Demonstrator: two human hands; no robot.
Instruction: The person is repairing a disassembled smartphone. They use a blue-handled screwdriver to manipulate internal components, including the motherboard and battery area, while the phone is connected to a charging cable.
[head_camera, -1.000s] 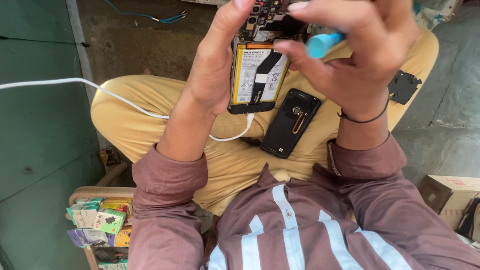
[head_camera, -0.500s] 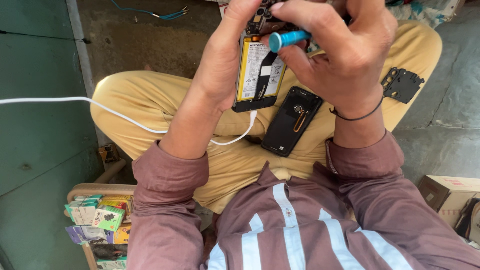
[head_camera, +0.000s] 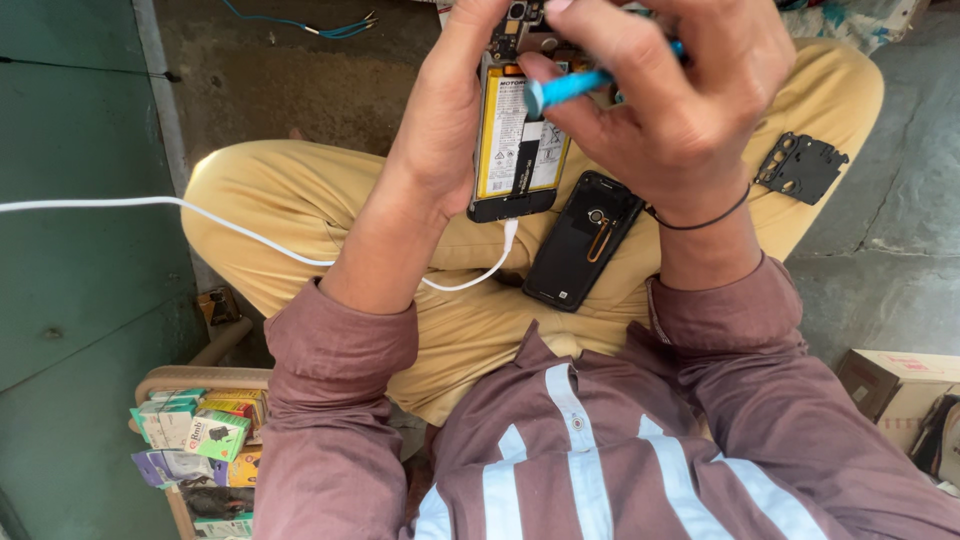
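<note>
2 hands working over an opened phone (head_camera: 517, 140): left hand (head_camera: 445, 110) is gripping its side, holding it above the lap; right hand (head_camera: 670, 100) is pinching a blue-handled screwdriver (head_camera: 560, 90) over its battery. Detached back cover (head_camera: 583, 240) is lying just beside the phone. Advice: keep the tip square, pressing lightly.

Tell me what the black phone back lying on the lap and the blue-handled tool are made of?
The black phone back cover looks like moulded plastic with a matte finish: thin, dull, lightly reflecting.

The blue-handled tool in the right hand looks like smooth plastic, going by its even bright colour; its tip is hidden.

The left hand holds the opened phone.
</note>
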